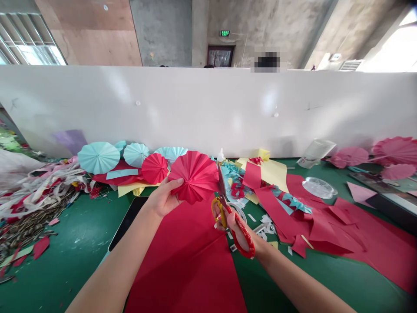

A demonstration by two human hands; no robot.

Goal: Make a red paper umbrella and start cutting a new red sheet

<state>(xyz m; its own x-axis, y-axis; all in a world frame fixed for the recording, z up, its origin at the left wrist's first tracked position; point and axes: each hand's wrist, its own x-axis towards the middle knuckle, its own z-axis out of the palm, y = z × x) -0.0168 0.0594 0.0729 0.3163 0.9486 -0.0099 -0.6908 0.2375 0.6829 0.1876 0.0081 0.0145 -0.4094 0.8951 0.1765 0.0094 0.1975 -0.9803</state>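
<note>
A round pleated red paper fan (194, 176) is pinched at its left edge by my left hand (167, 197), held up over the table. My right hand (230, 221) grips a pair of scissors (222, 187) with red and yellow handles, the blades pointing up beside the fan's right edge. Whether the blades touch the paper I cannot tell. Beneath both hands lies a large red paper sheet (189, 261). Behind the left hand stand a smaller red fan (155, 168) and several light blue ones, among them a large blue fan (99, 157).
A white partition (202, 111) closes off the table's far side. Red paper offcuts (322, 226) spread to the right, near a clear plastic cup (316, 153) and pink fans (395, 152). Ribbons and twigs (29, 204) heap up at left. A dark tablet-like panel (127, 221) lies by my left forearm.
</note>
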